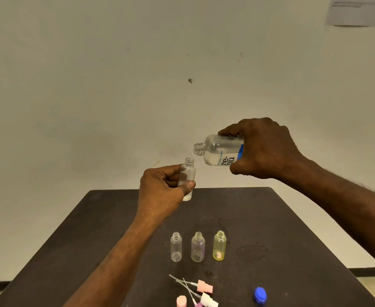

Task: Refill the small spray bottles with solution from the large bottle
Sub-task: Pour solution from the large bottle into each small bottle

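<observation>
Clear big bottle (220,151) tipped, neck left, gripped by right hand (264,149) | mouth just above vial (187,178) neck | left hand (162,189) fingers (171,171) grip upright vial.

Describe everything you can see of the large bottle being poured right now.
The large bottle is clear plastic with a white and blue label and a threaded neck, its cap off. The right hand grips its base end, holding it tipped nearly level in the air above the table's far edge. Clear liquid lies along its lower side, and a thin stream falls from its mouth into the small bottle held by the left hand.
</observation>
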